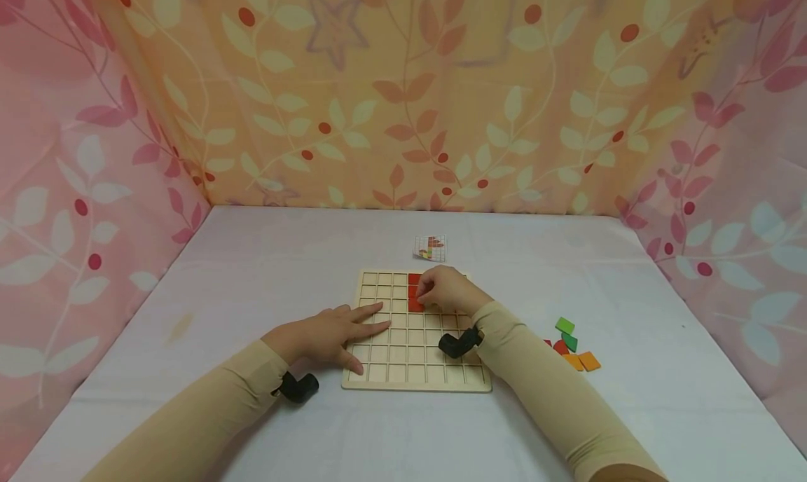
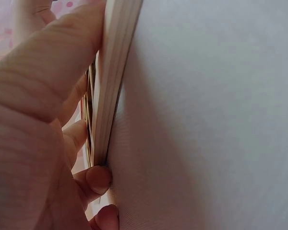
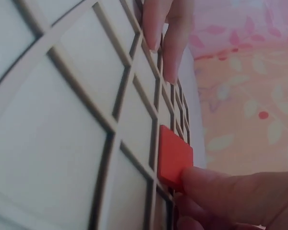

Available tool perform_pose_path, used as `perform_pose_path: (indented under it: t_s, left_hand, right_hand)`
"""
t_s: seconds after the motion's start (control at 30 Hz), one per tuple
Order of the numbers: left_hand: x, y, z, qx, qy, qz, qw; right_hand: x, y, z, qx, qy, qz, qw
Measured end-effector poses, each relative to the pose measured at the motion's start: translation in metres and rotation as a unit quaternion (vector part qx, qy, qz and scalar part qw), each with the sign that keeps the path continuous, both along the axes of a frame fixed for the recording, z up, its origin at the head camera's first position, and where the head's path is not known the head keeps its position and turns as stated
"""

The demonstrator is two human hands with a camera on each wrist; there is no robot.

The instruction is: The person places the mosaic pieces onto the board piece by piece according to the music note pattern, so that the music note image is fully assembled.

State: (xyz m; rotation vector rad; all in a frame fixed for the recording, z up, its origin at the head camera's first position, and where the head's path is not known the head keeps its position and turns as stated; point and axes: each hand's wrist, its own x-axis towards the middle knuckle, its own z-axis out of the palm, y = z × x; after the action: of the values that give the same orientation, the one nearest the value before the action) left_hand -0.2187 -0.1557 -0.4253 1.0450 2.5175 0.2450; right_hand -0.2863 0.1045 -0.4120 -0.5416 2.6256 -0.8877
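A wooden grid board [image 1: 416, 387] lies on the white-covered table. My right hand [image 1: 449, 289] is over its upper right part, thumb and fingers pinching a red square tile [image 3: 175, 155] low on the grid. Another red tile [image 1: 413, 279] sits above it in the same column, in the top row; the hand hides part of these tiles. My left hand [image 1: 324, 335] lies along the board's left side with fingers spread, two of them stretched over the squares. In the left wrist view, the thumb and fingertips rest along the board's edge [image 2: 110, 91].
Behind the board lies a small printed card [image 1: 431, 248] with a coloured grid pattern. Several loose tiles are scattered to the right, among them light green [image 1: 564, 325], dark green [image 1: 570, 341] and orange [image 1: 589, 361]. A patterned curtain [image 1: 403, 118] surrounds the table's back and sides.
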Motion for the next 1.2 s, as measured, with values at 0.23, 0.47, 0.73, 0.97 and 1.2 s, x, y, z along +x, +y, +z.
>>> perform_pose_path:
  t_s: [0.23, 0.47, 0.73, 0.97, 1.2]
  left_hand:
    - [0.001, 0.0, 0.002, 0.004, -0.002, -0.002, 1.0]
    - [0.003, 0.001, 0.006, 0.008, -0.006, -0.001, 1.0]
    - [0.004, 0.002, 0.007, 0.007, -0.007, 0.002, 0.9999]
    - [0.005, 0.002, 0.007, 0.008, -0.004, -0.008, 0.9999]
    - [0.003, 0.002, 0.004, 0.01, -0.003, -0.007, 0.9999]
  right_hand:
    - [-0.001, 0.001, -0.003, 0.007, -0.011, -0.01, 0.9999]
    - [0.003, 0.0, 0.001, 0.016, 0.004, 0.01, 0.9998]
    - [0.009, 0.019, 0.015, -0.01, 0.026, 0.022, 0.9994]
    - [0.017, 0.053, 0.028, 0.002, 0.03, 0.015, 0.9994]
    - [0.026, 0.087, 0.039, 0.017, 0.007, -0.013, 0.9998]
